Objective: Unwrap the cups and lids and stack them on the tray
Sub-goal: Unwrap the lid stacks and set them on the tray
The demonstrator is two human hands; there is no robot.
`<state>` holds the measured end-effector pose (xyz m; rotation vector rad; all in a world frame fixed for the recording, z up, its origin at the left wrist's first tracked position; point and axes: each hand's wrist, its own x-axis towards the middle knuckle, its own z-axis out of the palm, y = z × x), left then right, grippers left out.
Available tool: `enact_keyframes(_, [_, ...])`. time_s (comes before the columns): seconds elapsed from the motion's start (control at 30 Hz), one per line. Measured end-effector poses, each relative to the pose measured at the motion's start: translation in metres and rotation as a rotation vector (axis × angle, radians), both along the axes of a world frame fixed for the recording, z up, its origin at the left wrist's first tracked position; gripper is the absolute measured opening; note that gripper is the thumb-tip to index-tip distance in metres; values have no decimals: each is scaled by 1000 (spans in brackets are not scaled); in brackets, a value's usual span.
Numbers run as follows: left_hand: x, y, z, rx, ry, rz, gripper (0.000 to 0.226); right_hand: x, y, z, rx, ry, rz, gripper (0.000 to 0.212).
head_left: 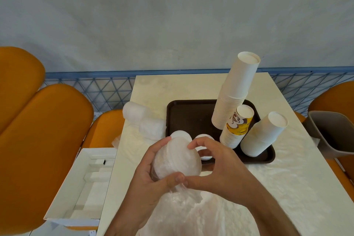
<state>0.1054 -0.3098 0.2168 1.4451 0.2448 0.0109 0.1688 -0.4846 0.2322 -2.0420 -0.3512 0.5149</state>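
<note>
Wall (172, 15): plain pale grey-blue, filling the upper half, far beyond the grip.
Lattice panel (107, 90): blue triangular mesh along the wall's foot.
Table (191, 86): cream, marbled top, directly beneath the grip.
Orange seats (42, 140): padded, left of the grip; another (337, 96) at far right.
Grey bin (331, 134): right of the table.
White box (82, 184): open, at lower left beside the table.
Light: soft, even.

Two bare forearms reached into view from the bottom edge, with no sleeve, cuff, watch or band showing on either one. The left hand (153, 168) and the right hand (216, 165) were uncovered, without gloves, and no ring was visible on any finger that showed. The left thumbnail was short and unpainted. Nothing more of the person was in view.
</note>
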Motion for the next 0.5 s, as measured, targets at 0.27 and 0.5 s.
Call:
enact_keyframes(0.27, [-1,1,2,-127,78,36,59,3,-3,-10,328,231,-92,59])
enact_keyframes(0.5, [6,-7,-7,33,136,149,49,0,4,-16,287,147,-44,48])
